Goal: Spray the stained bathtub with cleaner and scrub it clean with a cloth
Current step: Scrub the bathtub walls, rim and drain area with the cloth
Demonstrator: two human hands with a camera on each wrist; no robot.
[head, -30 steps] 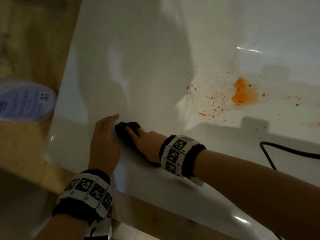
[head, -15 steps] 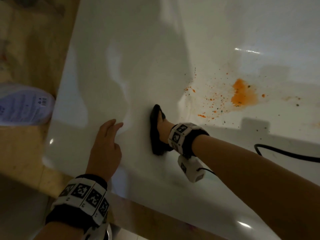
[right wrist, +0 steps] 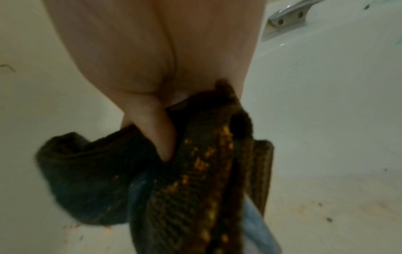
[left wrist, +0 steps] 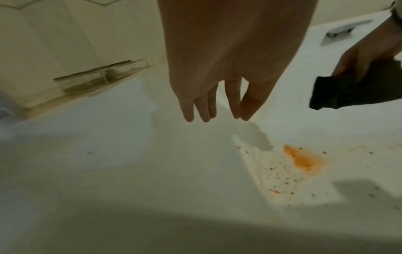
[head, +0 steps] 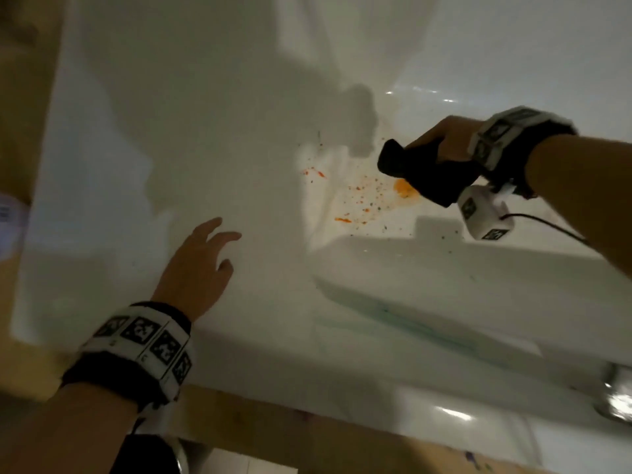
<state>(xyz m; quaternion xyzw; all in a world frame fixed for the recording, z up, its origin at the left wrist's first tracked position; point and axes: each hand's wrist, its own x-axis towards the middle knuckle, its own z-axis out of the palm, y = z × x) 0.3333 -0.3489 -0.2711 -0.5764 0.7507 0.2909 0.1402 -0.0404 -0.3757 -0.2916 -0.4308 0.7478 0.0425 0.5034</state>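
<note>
Right hand (head: 448,142) grips the dark cloth (head: 427,172) bunched in curled fingers, thumb (right wrist: 156,137) tucked into the folds, so a wad hangs below the palm as a scrubbing pad; orange specks on the cloth in the right wrist view suggest it has taken up some stain. The cloth is held above the bathtub (head: 205,131) floor, over the edge of the orange stain (head: 405,189), apparently lined up to come down on it. Orange blotch and scattered specks (left wrist: 280,171) sit on the tub bottom near the sloped wall, not yet wiped. Left hand (head: 196,268) is empty, fingers (left wrist: 204,110) straight and slightly spread, hovering over the tub's sloping side, probably ready to brace; contact cannot be told. Chrome handle (right wrist: 287,15) on the far rim, bottle (head: 8,217) at left edge, blurred
</note>
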